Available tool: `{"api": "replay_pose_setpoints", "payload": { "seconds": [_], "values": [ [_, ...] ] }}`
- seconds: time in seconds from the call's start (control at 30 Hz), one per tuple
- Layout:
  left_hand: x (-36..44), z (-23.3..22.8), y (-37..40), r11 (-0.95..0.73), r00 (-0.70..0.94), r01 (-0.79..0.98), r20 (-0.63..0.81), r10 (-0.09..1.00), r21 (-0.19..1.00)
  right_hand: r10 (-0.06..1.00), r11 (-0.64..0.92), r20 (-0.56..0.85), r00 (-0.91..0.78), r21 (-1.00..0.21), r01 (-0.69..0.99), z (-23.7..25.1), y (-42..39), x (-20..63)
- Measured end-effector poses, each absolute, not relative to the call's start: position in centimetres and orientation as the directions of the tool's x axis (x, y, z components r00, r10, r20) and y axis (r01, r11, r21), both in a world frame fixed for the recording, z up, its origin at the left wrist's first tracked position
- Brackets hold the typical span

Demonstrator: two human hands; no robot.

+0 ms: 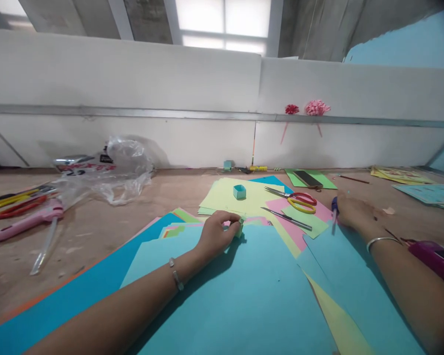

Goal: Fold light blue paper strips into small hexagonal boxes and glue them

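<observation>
My left hand (219,231) pinches a small light-green folded paper piece (240,228) between thumb and fingers, just above a large light-blue sheet (266,286). Part of that piece is hidden by the fingers. At the right, my right hand (351,212) is closed against a slim tube with a purple-blue cap (334,209); its fingertips are partly hidden. Between the hands lie red-and-yellow-handled scissors (301,201) and a slim metal craft tool (288,218). Beyond the left hand, a small open teal paper box (239,192) sits on pale-yellow sheets (218,192).
A pink glue gun (29,222) and a crumpled plastic bag (122,170) lie at the left. A magenta glue gun (434,259) is at the right edge. A phone (308,178) rests on green paper. Paper flowers (317,107) hang on the white partition (207,143).
</observation>
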State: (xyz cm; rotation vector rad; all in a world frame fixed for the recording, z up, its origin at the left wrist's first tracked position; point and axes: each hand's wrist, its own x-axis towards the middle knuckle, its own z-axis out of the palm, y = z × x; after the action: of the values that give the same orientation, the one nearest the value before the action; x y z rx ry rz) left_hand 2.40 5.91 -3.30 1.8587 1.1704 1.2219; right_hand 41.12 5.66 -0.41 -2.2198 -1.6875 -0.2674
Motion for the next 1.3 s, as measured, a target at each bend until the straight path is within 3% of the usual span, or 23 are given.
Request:
{"api": "replay_pose_setpoints", "payload": {
  "seconds": [0.17, 0.23, 0.3, 0.37, 0.4, 0.47, 0.57, 0.67, 0.73, 0.83, 0.97, 1.3],
  "values": [
    [2.5, -3.4, 6.1, -0.413, 0.211, 0.371, 0.358, 0.91, 0.832, 0.768, -0.393, 0.501, 0.4, -0.124, 0.911, 4.3, 4.6, 40.5],
    [2.5, -3.5, 6.2, -0.412, 0.209, 0.372, 0.358, 0.91, 0.832, 0.686, -0.379, 0.613, 0.391, -0.158, 0.912, 7.3, 4.5, 38.9],
    [2.5, -3.6, 6.2, -0.406, 0.199, 0.367, 0.355, 0.913, 0.837, 0.49, -0.076, 0.83, 0.265, -0.262, 0.962, 10.0, 4.1, 36.2],
    [2.5, -3.6, 6.2, -0.393, 0.187, 0.361, 0.347, 0.919, 0.846, 0.415, 0.305, 0.901, 0.126, -0.268, 0.914, 11.5, 3.2, 32.6],
    [2.4, -3.6, 6.2, -0.386, 0.181, 0.361, 0.342, 0.922, 0.849, 0.441, 0.424, 0.891, 0.11, -0.315, 0.849, 11.6, 2.7, 30.7],
    [2.4, -3.6, 6.0, -0.383, 0.175, 0.365, 0.342, 0.923, 0.849, 0.621, 0.505, 0.782, 0.05, -0.448, 0.738, 10.3, 1.7, 27.4],
    [2.3, -3.5, 5.9, -0.401, 0.177, 0.349, 0.361, 0.916, 0.847, 0.849, 0.374, 0.528, 0.025, -0.634, 0.677, 6.1, 1.1, 24.6],
    [2.3, -3.5, 6.0, -0.405, 0.168, 0.359, 0.369, 0.914, 0.841, 0.917, 0.244, 0.375, 0.135, -0.796, 0.554, 2.6, 1.4, 24.2],
    [2.4, -3.4, 6.0, -0.406, 0.155, 0.395, 0.376, 0.914, 0.824, 0.945, 0.225, 0.309, 0.108, -0.853, 0.471, 1.6, 1.6, 24.4],
    [2.5, -3.4, 6.1, -0.418, 0.154, 0.442, 0.392, 0.907, 0.794, 0.944, 0.273, 0.326, 0.054, -0.86, 0.431, 1.9, 1.1, 24.5],
    [2.5, -3.6, 6.1, -0.446, 0.177, 0.466, 0.413, 0.893, 0.764, 0.931, 0.309, 0.364, 0.028, -0.827, 0.47, 2.5, 0.0, 23.9],
    [2.4, -3.6, 6.2, -0.471, 0.198, 0.488, 0.433, 0.88, 0.734, 0.951, 0.273, 0.307, -0.026, -0.803, 0.53, 1.9, 0.2, 24.0]
  ]
}}
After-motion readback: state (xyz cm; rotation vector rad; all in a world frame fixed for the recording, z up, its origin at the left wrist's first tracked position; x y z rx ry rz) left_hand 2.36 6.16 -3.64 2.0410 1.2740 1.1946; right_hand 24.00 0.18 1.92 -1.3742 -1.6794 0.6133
